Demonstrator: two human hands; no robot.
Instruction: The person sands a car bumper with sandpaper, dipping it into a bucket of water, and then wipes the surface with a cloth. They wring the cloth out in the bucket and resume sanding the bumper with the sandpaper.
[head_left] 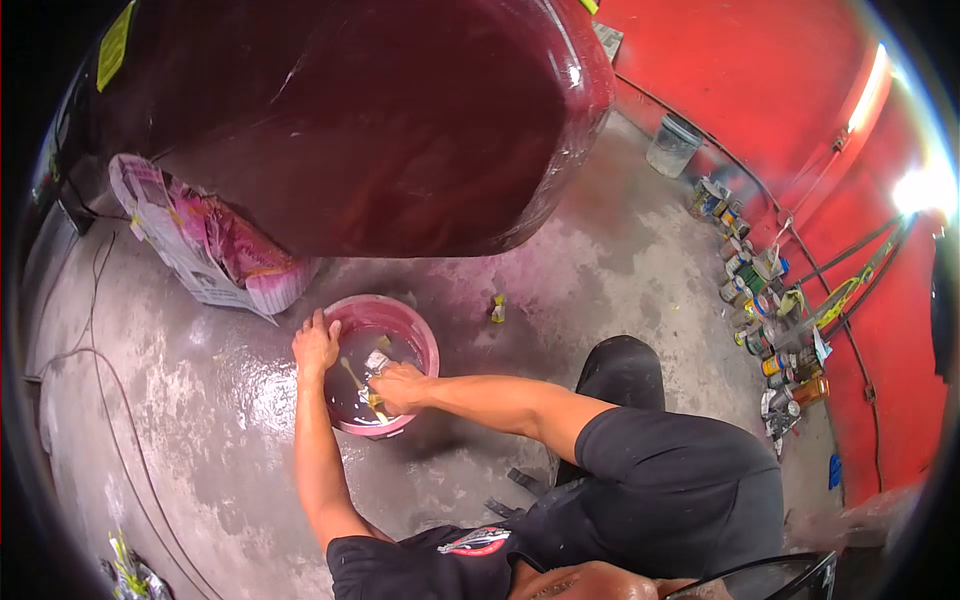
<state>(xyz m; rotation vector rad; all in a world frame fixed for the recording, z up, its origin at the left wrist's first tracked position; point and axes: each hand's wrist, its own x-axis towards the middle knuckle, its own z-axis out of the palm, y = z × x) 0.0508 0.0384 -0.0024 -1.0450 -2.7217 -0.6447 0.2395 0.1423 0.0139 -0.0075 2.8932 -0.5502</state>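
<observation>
1. The single head camera is looking steeply down from above the person, whose dark shirt (pixel 660 480) is filling the lower right of the frame.
2. It is facing the concrete floor (pixel 200 420), with the red wall (pixel 760 90) curving across the upper right.
3. It is sitting near the pink bucket (pixel 385 305), just left of centre.
4. Only this view is covering the scene.

The bucket (pixel 405 312) looks like smooth pink plastic. The floor (pixel 620 260) is rough, matt concrete, wet-shiny beside it. The dark red shell (pixel 400 120) above is glossy. The sack (pixel 215 262) looks papery.
</observation>
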